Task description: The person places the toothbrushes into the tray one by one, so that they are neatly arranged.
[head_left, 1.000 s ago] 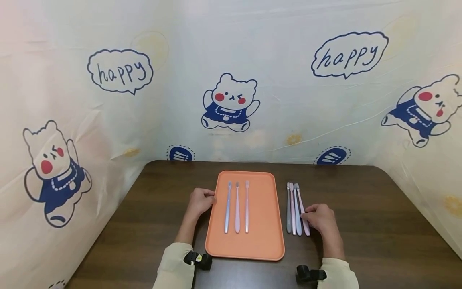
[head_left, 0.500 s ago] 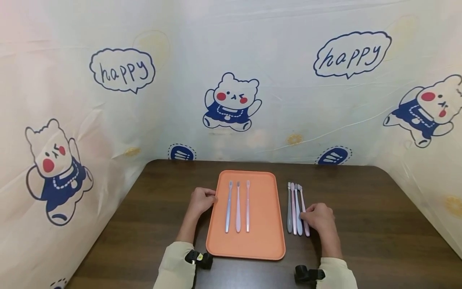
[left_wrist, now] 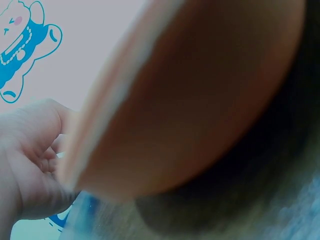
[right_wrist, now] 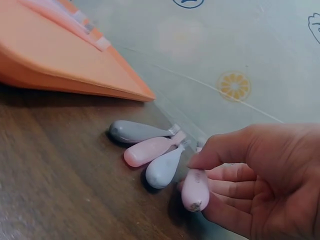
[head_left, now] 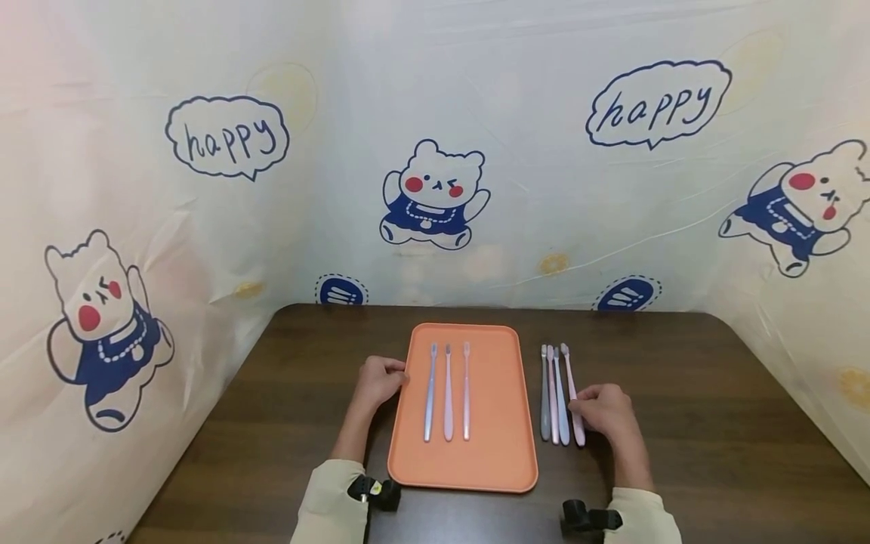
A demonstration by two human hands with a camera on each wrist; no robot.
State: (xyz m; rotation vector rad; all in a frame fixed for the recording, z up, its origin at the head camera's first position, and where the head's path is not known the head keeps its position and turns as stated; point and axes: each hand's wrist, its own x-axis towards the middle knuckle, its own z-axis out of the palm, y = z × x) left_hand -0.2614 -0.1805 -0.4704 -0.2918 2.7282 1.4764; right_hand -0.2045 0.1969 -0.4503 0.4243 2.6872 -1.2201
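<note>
My right hand [head_left: 607,412] pinches a pink toothbrush [right_wrist: 195,187] by its handle between thumb and fingers, bristle end pointing away. Just left of it a grey toothbrush [head_left: 545,400], a second pink toothbrush [right_wrist: 146,151] and a pale blue toothbrush [right_wrist: 162,169] lie close side by side on the table. My left hand [head_left: 377,379] holds the left rim of an orange tray [head_left: 499,438], thumb and fingers at its edge. On the tray lie a blue toothbrush [head_left: 430,400], a lilac toothbrush [head_left: 448,408] and a pale pink toothbrush [head_left: 466,400], spaced apart in a row.
The dark wooden table [head_left: 693,408] extends to both sides of the tray. Behind it and at the sides hangs a pale curtain [head_left: 530,189] printed with cartoon bears. The tray's raised rim faces the loose toothbrushes.
The pink toothbrush in my right hand has swung its head end rightward, opening a gap from the pale blue one. My left hand stays on the tray rim.
</note>
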